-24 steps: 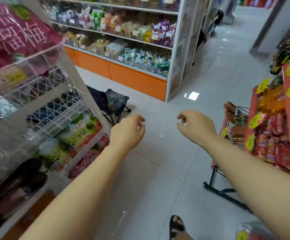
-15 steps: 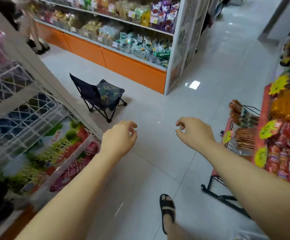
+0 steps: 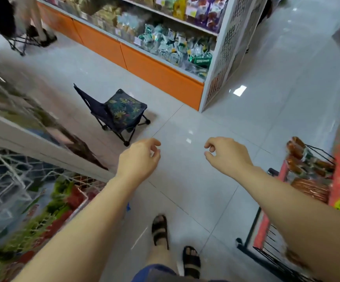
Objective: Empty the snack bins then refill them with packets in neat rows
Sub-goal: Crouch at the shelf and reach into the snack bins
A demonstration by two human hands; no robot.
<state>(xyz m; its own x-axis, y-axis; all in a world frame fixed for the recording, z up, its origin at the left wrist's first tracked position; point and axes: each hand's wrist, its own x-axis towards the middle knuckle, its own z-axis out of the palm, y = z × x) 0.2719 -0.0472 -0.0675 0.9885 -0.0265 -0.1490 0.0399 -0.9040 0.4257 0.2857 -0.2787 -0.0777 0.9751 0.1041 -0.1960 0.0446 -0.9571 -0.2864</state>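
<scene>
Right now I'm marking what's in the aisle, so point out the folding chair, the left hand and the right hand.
folding chair (image 3: 123, 107): head view, on its leaf-patterned seat.
left hand (image 3: 138, 157): head view, back of the hand.
right hand (image 3: 229, 153): head view, back of the hand.

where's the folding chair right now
Head view, left of centre: the small dark folding chair with a leaf-print seat stands on the tiled floor, between the left hand and the orange-based shelf.

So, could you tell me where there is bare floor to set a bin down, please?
Bare tiles lie between the folding chair and the black-framed snack rack, and in the aisle right of the perforated shelf end. Crowded: the white wire bins at left, packed with packets.
</scene>
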